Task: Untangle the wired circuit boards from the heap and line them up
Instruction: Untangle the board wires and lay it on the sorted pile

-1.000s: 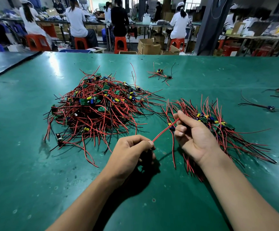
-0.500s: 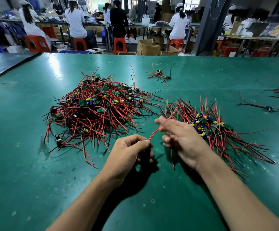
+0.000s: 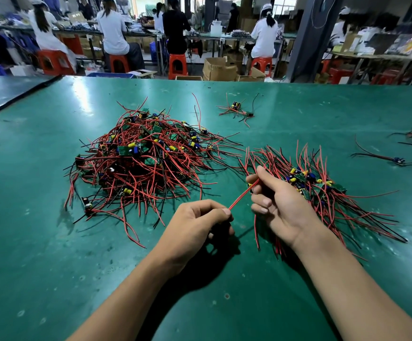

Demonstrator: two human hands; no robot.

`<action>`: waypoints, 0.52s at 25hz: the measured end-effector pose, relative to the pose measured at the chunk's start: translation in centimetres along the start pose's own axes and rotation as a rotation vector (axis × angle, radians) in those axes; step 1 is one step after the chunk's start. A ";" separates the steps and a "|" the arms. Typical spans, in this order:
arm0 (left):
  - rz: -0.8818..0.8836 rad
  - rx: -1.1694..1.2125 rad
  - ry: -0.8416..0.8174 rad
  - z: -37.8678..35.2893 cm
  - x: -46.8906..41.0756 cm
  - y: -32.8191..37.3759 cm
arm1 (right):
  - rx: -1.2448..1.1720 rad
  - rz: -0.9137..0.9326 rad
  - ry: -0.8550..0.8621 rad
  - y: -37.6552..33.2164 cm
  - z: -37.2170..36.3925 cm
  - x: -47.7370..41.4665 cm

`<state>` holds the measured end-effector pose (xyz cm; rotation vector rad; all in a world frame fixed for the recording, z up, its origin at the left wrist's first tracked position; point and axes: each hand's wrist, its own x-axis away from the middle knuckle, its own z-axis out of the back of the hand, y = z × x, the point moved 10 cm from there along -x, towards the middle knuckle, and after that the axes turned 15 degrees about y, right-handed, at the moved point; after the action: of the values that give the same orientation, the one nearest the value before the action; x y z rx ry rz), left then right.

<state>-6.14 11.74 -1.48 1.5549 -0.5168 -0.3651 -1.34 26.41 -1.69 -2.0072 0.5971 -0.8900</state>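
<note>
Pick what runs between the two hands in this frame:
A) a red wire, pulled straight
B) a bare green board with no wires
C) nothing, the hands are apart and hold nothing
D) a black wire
A: a red wire stretches straight from the pinch of the left hand up to the right hand, whose fingers curl round its other end.

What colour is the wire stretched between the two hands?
Red: the thin taut wire between left hand and right hand, clearest in head view.
</note>
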 end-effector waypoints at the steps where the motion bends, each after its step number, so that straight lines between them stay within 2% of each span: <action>1: 0.002 -0.004 -0.012 -0.2 0.1 0.0 | -0.082 -0.099 -0.018 0.5 -0.2 0.1; 4: 0.006 -0.011 -0.034 -0.3 0.2 0.1 | -0.205 -0.241 -0.064 1.2 -0.9 0.5; 9: 0.013 0.006 0.005 0.3 0.0 -0.1 | -0.002 -0.017 -0.047 0.3 -0.7 0.4; 13: 0.063 0.092 0.037 0.6 -0.3 -0.2 | 0.097 0.046 -0.072 0.2 -1.2 0.6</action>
<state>-6.70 11.42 -1.77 1.6273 -0.5587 -0.2667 -1.93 25.27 -1.15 -1.9223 0.5469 -0.8004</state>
